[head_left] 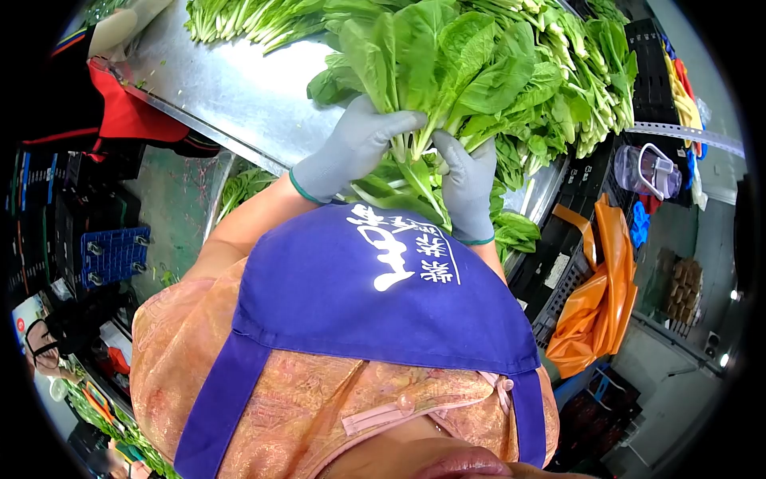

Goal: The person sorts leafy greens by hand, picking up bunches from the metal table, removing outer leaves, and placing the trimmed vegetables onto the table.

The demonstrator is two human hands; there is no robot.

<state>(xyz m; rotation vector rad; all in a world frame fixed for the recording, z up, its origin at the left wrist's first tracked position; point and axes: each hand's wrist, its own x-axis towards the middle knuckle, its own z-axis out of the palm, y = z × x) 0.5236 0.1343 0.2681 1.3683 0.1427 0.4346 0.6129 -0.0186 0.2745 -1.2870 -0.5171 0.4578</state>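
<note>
Both of my hands wear grey gloves and meet at the stems of a bunch of leafy greens point(435, 60) over the metal table point(263, 92). My left hand point(351, 148) is closed on the stems from the left side, thumb pointing right. On the right side, my right hand point(469, 180) has its fingers bent against the stem ends. The broad green leaves fan upward, away from my body. Loose leaves and stems point(407, 188) lie below and between my hands, partly hidden by them.
More greens lie in piles at the table's back point(255, 20) and right side point(594, 88). A co-worker's arm and red apron point(132, 104) are at the upper left. Black crates point(578, 188), an orange sheet point(594, 295) and a clear plastic container point(638, 172) stand at the right.
</note>
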